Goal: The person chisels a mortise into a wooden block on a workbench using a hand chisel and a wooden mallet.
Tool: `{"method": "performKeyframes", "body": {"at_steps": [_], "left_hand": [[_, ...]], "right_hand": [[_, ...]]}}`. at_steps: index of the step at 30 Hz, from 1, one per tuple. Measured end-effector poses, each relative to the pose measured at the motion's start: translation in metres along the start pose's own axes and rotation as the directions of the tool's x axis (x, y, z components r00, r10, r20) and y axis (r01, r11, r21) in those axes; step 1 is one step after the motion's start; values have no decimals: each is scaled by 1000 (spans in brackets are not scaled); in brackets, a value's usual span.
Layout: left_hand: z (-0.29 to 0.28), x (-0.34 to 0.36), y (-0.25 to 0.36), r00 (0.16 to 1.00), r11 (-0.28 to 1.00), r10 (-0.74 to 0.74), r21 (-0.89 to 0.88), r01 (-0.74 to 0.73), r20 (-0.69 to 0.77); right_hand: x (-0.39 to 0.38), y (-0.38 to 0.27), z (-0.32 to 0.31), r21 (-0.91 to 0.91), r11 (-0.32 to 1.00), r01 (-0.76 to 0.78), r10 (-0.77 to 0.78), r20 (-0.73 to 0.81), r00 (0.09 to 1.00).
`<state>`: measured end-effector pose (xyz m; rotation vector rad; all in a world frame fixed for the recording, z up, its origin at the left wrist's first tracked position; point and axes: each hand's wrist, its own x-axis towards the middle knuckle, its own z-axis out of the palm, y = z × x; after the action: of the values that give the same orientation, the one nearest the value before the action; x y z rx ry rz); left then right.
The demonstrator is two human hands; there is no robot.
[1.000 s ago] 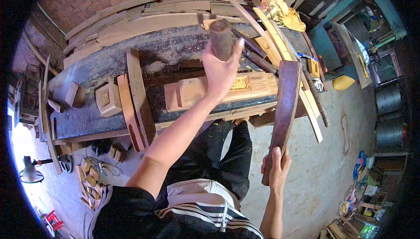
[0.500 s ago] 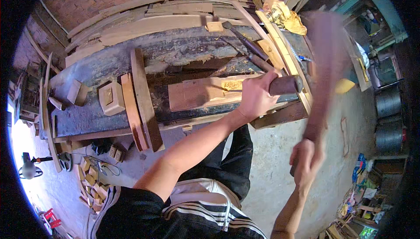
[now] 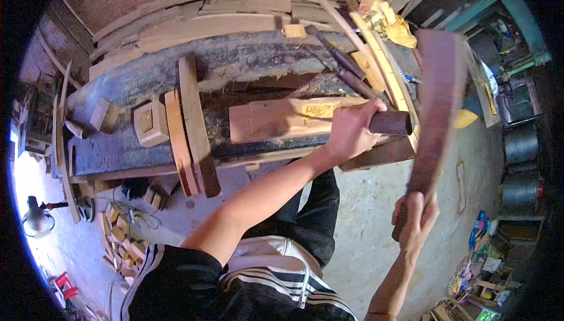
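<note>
My left hand (image 3: 354,130) is closed round a chisel (image 3: 392,123), its dark round handle pointing right and its blade mostly hidden by the hand. Beneath it lies a wooden block (image 3: 261,122) on the bench, with a rough recess (image 3: 322,110) of pale torn chips cut in its top. To the right, my right hand (image 3: 417,218) grips the narrow end of a long flat wooden mallet (image 3: 437,97). The mallet stands apart from the handle's end and is a little blurred by motion.
A dark, worn workbench (image 3: 135,80) carries two crossing wooden bars (image 3: 197,124), a carved square block (image 3: 150,122) and several long dark-handled tools (image 3: 338,53). Long boards (image 3: 214,30) line the brick wall. Wood offcuts (image 3: 123,236) are heaped on the floor at left.
The mallet shows less blur and sits a little closer to the chisel handle's end. My view has shifted slightly, and both hands keep their grips.
</note>
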<state>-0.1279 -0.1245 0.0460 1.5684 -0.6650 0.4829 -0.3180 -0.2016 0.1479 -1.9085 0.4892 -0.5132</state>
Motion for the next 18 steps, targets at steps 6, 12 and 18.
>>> {"method": "performKeyframes", "body": {"at_steps": [6,12,18], "left_hand": [[6,-4,1,1000,998,-18,-55,17,-9],[-2,1,3,968,985,-171,36,167,185],[-31,31,-11,926,865,-378,-361,348,-13]], "right_hand": [[-10,6,9,-65,997,39,-43,-65,997],[-10,30,4,134,984,-115,112,28,993],[-15,59,15,136,958,-252,248,43,968]]}}
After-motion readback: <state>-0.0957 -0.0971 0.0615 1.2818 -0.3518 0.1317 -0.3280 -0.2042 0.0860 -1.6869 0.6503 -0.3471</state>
